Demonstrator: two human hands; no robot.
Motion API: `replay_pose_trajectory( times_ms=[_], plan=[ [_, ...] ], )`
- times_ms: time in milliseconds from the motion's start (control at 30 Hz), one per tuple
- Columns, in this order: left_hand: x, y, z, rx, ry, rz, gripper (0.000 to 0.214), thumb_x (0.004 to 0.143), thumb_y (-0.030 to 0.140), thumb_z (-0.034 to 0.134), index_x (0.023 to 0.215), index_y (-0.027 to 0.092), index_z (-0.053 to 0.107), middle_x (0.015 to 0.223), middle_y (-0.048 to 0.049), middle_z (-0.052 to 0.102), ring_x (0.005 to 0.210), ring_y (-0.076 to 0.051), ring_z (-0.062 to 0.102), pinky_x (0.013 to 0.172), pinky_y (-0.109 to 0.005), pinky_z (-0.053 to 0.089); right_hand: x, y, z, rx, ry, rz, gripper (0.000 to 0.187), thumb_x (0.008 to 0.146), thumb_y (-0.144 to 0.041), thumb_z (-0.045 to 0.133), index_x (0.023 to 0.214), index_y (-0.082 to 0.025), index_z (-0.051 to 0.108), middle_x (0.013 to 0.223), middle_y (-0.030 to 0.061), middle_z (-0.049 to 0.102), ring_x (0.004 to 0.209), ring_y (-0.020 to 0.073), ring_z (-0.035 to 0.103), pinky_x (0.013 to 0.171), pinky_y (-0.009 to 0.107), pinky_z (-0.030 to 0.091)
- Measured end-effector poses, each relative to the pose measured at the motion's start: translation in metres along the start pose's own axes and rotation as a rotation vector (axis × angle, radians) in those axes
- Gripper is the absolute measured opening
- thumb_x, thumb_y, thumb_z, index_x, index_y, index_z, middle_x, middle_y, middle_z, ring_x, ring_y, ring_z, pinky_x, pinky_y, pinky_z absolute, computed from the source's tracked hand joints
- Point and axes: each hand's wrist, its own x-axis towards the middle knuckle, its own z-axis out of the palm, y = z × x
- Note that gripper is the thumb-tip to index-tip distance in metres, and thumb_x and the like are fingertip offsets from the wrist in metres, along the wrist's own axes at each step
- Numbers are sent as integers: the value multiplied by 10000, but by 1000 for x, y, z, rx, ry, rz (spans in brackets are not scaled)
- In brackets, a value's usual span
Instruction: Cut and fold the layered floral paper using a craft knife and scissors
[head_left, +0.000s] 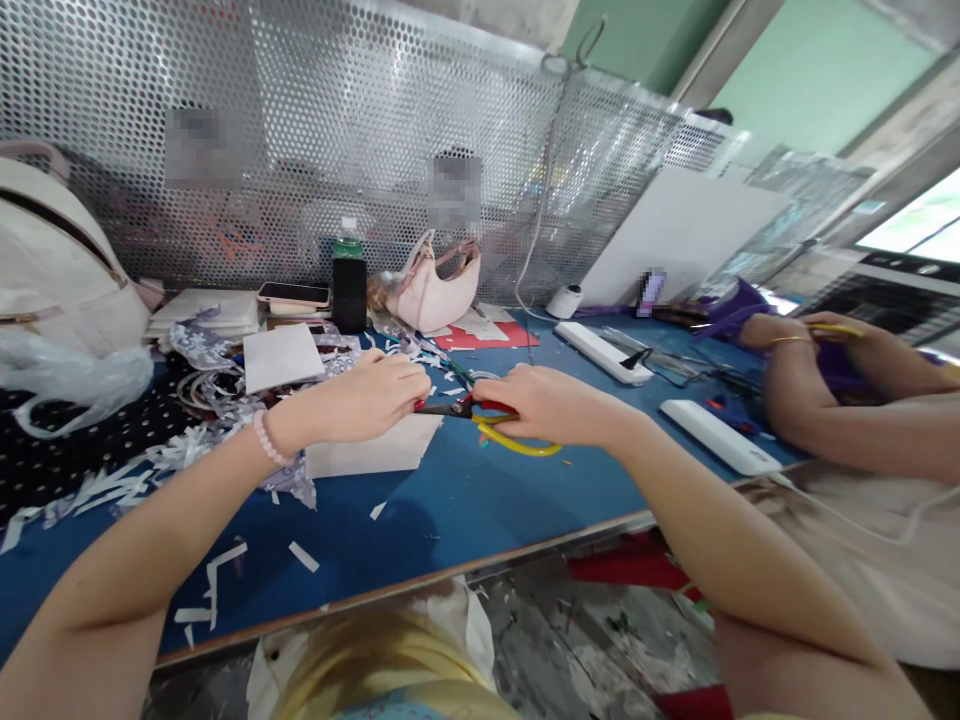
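In the head view, my right hand (551, 402) grips a pair of scissors (517, 444) with a yellow and red handle. The dark blades point left, toward my left hand (367, 395). The fingers of my left hand are curled together close to the blade tips; whatever they pinch is hidden. A beaded bracelet (270, 440) circles my left wrist. Below that hand lies a white block like a paper stack (375, 452) on the blue table (480, 500). White paper strips (112, 487) and patterned scraps are scattered to the left.
A white square pad (282, 358), phone (292, 295), dark-sleeved bottle (349, 290) and pale handbag (439, 290) line the back. White power strips (604, 352) lie to the right. A co-worker's arms (817, 380) rest at the far right. A perforated metal screen (375, 110) stands behind.
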Motion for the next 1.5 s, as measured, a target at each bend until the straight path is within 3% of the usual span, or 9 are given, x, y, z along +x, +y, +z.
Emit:
replay_pose_trajectory(
  times_ms=[300, 567, 1033, 1500],
  plan=[
    [1, 2, 2, 92, 22, 34, 204, 1002, 129, 348, 858, 193, 477, 863, -57, 610, 782, -225, 507, 729, -356, 276, 6, -6, -3, 49, -6, -16, 151, 885, -355, 554, 844, -210, 542, 713, 38, 640, 638, 183, 526, 602, 266, 256],
    [3, 4, 0, 154, -2, 42, 202, 995, 111, 344, 855, 191, 466, 858, -61, 611, 764, -221, 497, 736, -368, 271, 12, -6, 3, 39, 42, -11, 128, 854, -327, 526, 840, -204, 558, 661, 42, 602, 631, 184, 472, 607, 273, 243],
    [1, 3, 4, 276, 66, 104, 212, 970, 70, 350, 835, 181, 471, 838, -73, 610, 775, -234, 496, 733, -385, 276, 15, -4, 5, 23, 52, -12, 166, 845, -343, 524, 856, -196, 602, 629, 39, 600, 583, 179, 437, 590, 281, 211],
    [3, 4, 2, 238, 26, 85, 211, 956, 61, 339, 836, 186, 459, 833, -69, 611, 755, -221, 488, 729, -390, 290, 15, -6, 5, -30, 24, 7, 163, 857, -336, 524, 861, -195, 604, 612, 34, 594, 576, 179, 467, 584, 272, 208]
  ],
)
